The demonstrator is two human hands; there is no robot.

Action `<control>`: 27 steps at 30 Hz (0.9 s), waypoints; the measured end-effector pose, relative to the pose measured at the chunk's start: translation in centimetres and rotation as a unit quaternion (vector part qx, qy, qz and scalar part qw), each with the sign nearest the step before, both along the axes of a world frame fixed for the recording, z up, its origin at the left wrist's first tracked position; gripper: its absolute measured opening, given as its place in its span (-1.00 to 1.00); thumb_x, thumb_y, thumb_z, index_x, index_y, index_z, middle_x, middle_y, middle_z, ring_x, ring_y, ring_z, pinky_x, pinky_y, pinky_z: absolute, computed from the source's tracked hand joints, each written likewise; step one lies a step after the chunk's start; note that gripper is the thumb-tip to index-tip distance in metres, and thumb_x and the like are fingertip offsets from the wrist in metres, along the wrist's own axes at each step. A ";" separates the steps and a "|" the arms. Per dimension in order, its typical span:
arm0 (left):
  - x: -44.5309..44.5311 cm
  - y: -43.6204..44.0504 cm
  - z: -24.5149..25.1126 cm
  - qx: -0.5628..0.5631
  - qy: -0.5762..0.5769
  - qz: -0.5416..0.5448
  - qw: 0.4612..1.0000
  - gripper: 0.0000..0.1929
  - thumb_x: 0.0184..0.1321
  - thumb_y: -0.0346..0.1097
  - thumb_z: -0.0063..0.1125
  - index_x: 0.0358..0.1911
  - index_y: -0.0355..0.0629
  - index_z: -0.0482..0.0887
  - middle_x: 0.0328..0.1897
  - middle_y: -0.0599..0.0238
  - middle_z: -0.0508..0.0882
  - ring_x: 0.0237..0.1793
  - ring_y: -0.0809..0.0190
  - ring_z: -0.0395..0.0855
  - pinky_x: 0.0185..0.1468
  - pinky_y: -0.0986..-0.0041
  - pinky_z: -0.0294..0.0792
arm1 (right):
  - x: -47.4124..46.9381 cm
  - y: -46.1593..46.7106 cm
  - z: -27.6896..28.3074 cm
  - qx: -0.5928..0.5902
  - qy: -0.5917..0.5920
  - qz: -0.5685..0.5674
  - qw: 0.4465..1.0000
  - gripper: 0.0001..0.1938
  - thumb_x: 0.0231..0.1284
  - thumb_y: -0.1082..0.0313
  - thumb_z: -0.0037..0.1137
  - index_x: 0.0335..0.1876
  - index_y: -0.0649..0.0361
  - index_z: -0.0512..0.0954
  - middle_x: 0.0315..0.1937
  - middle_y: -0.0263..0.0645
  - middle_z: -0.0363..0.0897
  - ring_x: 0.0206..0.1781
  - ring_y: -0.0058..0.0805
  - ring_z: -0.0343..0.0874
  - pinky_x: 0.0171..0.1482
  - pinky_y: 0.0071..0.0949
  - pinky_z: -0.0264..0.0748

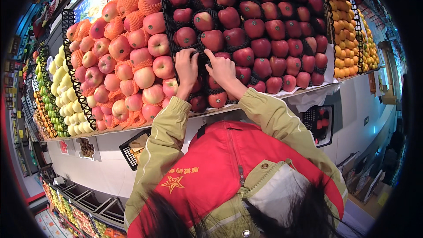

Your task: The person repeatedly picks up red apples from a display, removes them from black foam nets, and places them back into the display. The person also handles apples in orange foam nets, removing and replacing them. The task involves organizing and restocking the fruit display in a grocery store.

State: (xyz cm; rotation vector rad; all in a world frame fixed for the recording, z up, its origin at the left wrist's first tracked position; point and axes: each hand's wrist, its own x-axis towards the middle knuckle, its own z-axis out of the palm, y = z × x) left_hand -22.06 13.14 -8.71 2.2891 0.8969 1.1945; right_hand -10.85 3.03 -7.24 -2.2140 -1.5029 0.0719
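Note:
Both hands reach into the near left part of a display of dark red apples, many of them in black foam nets. My left hand is beside the black lattice divider, its fingers bent over dark netting between apples. Close to its right, my right hand has its index finger stretched towards a red apple and its thumb near black netting. Whether either hand grips the netting cannot be made out. Left of the divider lie paler pink apples, some in orange foam nets.
Yellow-green fruit is stacked at the left, orange fruit at the right. The stand's front edge runs below my forearms. A black crate and another black crate stand on the floor beyond that edge.

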 end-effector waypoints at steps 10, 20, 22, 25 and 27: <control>-1.2 -2.0 1.8 -0.259 -0.279 -0.026 0.924 -0.86 0.43 -0.42 0.09 -0.03 -0.28 0.55 -0.12 0.38 0.58 -0.16 0.42 0.54 -0.07 0.58 0.44 | 0.4 0.8 0.2 -0.018 0.050 -0.025 0.998 -0.45 0.11 0.23 0.33 0.22 -0.09 0.36 -0.54 0.01 0.64 -0.36 0.14 0.69 -0.35 0.08 0.61; -2.3 -5.0 7.7 -0.093 -0.225 -0.114 0.963 -0.88 0.32 -0.52 0.09 -0.11 -0.29 0.55 -0.11 0.16 0.59 -0.09 0.18 0.57 0.04 0.42 0.44 | 0.8 -3.8 3.9 0.206 0.729 0.168 0.631 -0.15 0.20 0.44 0.31 0.57 -0.10 0.08 0.19 -0.14 0.42 -0.36 -0.54 0.61 -0.38 -0.56 0.56; -3.4 -7.8 7.6 -0.236 -0.108 -0.260 0.930 -0.79 0.26 -0.47 0.20 -0.05 -0.26 0.60 0.00 0.14 0.62 0.00 0.15 0.60 0.08 0.41 0.43 | 1.9 -5.5 4.4 0.192 0.738 0.109 0.638 -0.42 0.28 0.39 0.24 0.41 0.04 0.34 0.00 -0.24 0.54 -0.42 -0.61 0.57 -0.43 -0.60 0.53; -4.1 -9.0 6.3 -0.168 -0.052 -0.271 0.946 -0.73 0.23 -0.42 0.24 0.00 -0.25 0.61 0.09 0.08 0.62 0.09 0.01 0.61 0.17 0.29 0.43 | 5.2 -8.3 4.4 0.184 0.704 -0.009 0.685 -0.65 0.36 0.29 0.18 0.19 0.15 0.49 -0.24 -0.35 0.61 -0.42 -0.63 0.57 -0.44 -0.59 0.53; -3.9 -8.3 5.1 -0.048 0.031 -0.131 0.990 -0.64 0.21 -0.39 0.24 0.09 -0.21 0.58 0.20 0.04 0.56 0.20 -0.09 0.52 0.27 0.19 0.37 | 7.9 -9.4 4.2 0.244 0.709 0.000 0.661 -0.74 0.39 0.25 0.15 0.09 0.14 0.51 -0.26 -0.36 0.61 -0.43 -0.66 0.57 -0.45 -0.62 0.51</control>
